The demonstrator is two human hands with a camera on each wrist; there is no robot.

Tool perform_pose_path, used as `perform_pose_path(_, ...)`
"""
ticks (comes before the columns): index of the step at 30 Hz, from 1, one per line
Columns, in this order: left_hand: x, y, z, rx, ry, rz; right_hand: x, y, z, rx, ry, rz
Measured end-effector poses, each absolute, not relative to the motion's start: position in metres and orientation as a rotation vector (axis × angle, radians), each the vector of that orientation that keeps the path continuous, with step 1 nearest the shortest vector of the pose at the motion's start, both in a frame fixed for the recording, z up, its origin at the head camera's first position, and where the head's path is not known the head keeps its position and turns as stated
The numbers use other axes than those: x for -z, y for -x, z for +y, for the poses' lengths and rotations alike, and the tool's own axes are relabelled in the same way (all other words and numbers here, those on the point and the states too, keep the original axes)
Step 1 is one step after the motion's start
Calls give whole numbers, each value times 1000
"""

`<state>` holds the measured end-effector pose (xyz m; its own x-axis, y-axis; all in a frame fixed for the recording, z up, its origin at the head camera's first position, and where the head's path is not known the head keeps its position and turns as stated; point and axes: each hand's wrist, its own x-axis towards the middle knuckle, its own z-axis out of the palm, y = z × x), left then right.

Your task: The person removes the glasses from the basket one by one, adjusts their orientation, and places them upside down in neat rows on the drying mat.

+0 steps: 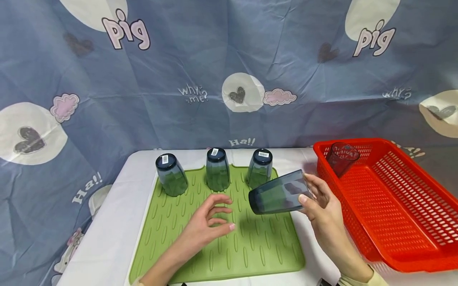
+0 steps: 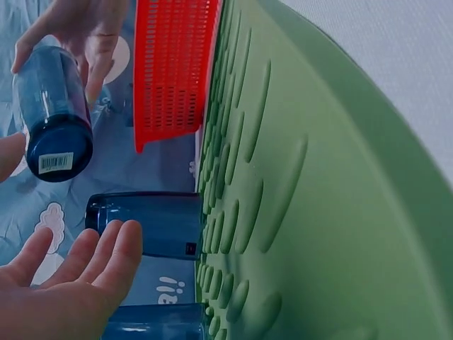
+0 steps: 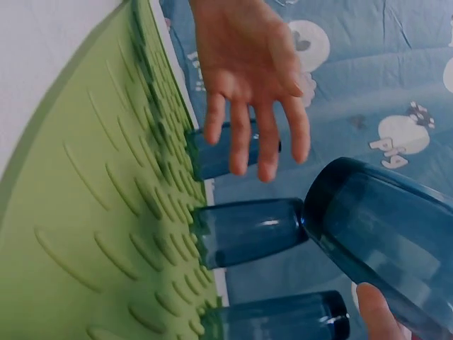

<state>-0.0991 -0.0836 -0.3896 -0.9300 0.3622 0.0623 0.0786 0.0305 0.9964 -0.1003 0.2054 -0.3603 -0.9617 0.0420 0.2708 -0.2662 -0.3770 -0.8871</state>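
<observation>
My right hand (image 1: 323,216) grips a blue glass tumbler (image 1: 277,194) near its rim, thumb on one side and fingers on the other. The tumbler is tilted almost level, its dark base pointing left, above a green ridged drying mat (image 1: 222,254). Over the mat's middle, my left hand (image 1: 205,222) hangs with relaxed, slightly bent fingers and holds nothing. Along the mat's back edge stand three more tumblers upside down: the left one (image 1: 171,174), the middle one (image 1: 217,170) and the right one (image 1: 260,169). In the left wrist view, a barcode label (image 2: 56,162) shows on the held tumbler's base.
To the right of the mat stands a red perforated plastic basket (image 1: 361,234). One tumbler (image 1: 341,159) leans in its back left corner. A white cloth (image 1: 103,238) lies under the mat, and a blue printed curtain (image 1: 200,59) hangs behind.
</observation>
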Motion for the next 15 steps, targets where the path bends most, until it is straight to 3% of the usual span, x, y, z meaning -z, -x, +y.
perform_pose_path(15,393,99,-76,-2063,-452,1941,373,91,186,-2495,-368,-1731)
